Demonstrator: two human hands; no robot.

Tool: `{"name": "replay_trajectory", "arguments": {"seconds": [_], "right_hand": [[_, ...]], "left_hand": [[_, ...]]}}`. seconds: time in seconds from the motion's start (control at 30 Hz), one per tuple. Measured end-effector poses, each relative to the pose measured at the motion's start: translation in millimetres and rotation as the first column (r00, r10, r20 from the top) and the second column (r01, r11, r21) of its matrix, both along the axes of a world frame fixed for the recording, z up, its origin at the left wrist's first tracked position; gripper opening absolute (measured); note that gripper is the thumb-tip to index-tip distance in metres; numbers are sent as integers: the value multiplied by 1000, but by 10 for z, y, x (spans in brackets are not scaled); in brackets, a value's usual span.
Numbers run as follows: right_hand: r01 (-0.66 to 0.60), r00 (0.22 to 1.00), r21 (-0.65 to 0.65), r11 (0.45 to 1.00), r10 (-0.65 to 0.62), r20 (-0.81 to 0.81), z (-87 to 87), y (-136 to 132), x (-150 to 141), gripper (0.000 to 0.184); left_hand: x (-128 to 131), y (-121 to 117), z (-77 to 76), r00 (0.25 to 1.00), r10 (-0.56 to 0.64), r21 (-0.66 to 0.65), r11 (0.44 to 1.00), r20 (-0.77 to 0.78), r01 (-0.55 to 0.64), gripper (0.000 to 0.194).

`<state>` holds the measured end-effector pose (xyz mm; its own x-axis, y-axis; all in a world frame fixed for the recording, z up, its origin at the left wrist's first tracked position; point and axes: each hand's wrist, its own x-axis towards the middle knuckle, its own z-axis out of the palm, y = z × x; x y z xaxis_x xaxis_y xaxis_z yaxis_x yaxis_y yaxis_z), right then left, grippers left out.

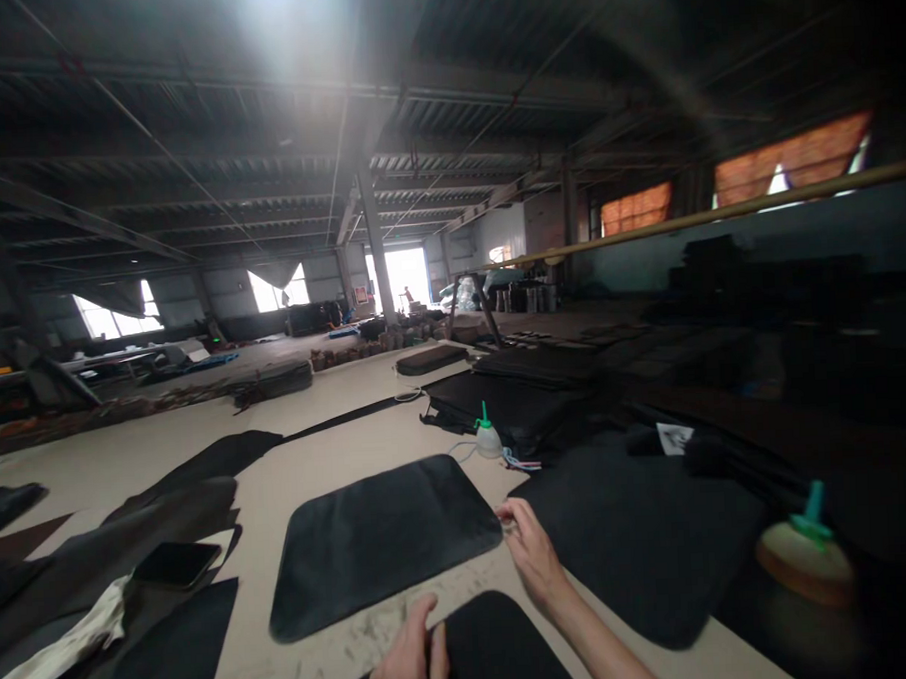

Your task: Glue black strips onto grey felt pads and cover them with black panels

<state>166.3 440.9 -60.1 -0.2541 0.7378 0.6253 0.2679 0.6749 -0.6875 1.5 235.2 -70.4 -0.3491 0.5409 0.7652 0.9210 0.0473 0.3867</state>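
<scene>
Black panel (pixel 387 538) is best handled flat: right hand (pixel 533 548) at 3 o'clock, grip unclear; left hand (pixel 408 654) at 6, unclenched.

I can't read a single word, number or brand from here. The white card (pixel 675 438), out beyond the right hand (pixel 533 551) and to its right, carries dark marks too blurred to make out.
</scene>
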Motion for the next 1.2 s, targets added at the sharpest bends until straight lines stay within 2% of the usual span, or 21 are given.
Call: {"name": "replay_trajectory", "arguments": {"seconds": [0.1,0.33,0.73,0.83,1.0,1.1,1.2], "right_hand": [[-3,1000,1,1000,3,-11,-20,12,-14,40],[44,999,-49,998,-44,-7,-65,63,-44,21],[62,996,-70,996,-67,-59,8,78,-4,27],[55,994,-88,995,-63,-92,36,83,0,29],[29,988,-184,983,-55,-141,101,31,-17,31],[11,986,-271,962,-56,-157,195,-25,0,33],[-35,983,-338,940,-28,-182,343,-90,75,35]], "left_hand": [[-1,0,-7,1000,-13,10,1000,4,13,47],[-29,-12,-5,999,-51,-10,999,-14,51,46],[-81,2,-55,990,-140,-15,990,5,140,40],[-83,-28,30,984,-176,-20,984,30,177,37],[-101,-158,287,976,-184,-108,974,120,197,34],[-99,-225,410,965,-179,-148,967,190,209,34],[-95,-246,454,946,-186,-167,958,266,235,35]]}}
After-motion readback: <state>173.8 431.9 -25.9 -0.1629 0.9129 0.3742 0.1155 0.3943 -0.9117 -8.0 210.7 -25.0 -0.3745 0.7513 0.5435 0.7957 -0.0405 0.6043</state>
